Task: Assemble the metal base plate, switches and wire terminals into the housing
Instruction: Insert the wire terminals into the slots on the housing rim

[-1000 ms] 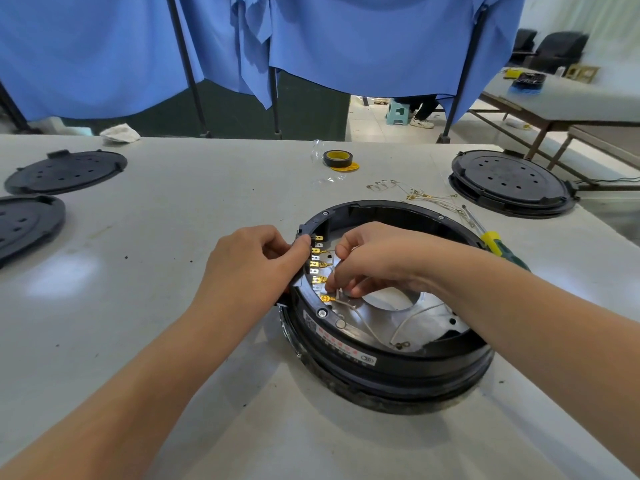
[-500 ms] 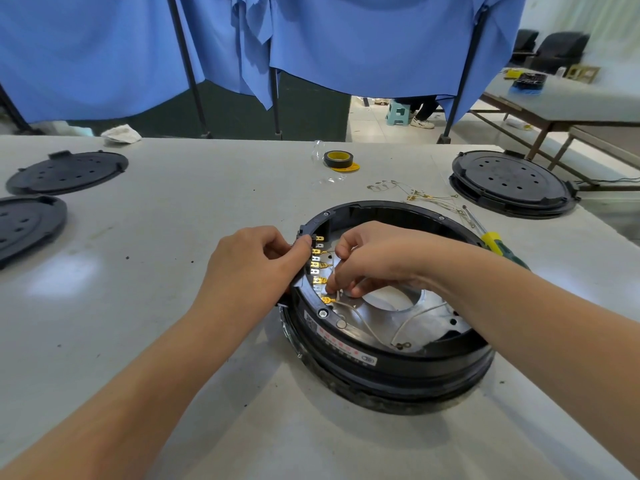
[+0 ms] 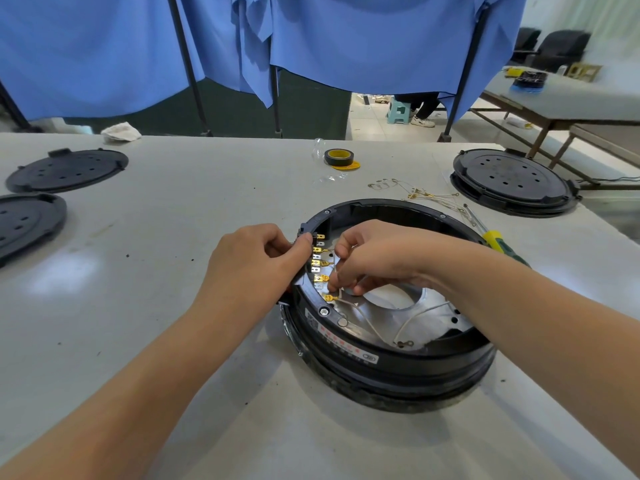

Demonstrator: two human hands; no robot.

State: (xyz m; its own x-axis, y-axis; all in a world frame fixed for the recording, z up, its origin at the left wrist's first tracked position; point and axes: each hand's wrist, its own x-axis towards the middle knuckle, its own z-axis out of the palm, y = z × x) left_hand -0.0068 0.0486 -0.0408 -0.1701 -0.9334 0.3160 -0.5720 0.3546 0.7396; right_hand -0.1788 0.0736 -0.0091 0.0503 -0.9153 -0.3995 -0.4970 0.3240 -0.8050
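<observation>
Right hand (image 3: pixel 377 258) pinches a thin white wire (image 3: pixel 341 295) at the row of gold terminals (image 3: pixel 320 263), fingertips closed tight on it. Left hand (image 3: pixel 256 268) clamps the black housing (image 3: pixel 391 362) rim beside them, thumb pressed on top. The housing sits centre-right of frame on the table (image 3: pixel 173 237), metal plate (image 3: pixel 388 317) inside.

- The single camera sits on my head, facing forward and down onto the table (image 3: pixel 145 306).
- It views the housing (image 3: pixel 391 368) at close range, just below centre.
- Beyond the housing, the wide angle reaches the blue curtain (image 3: pixel 346 39).
</observation>
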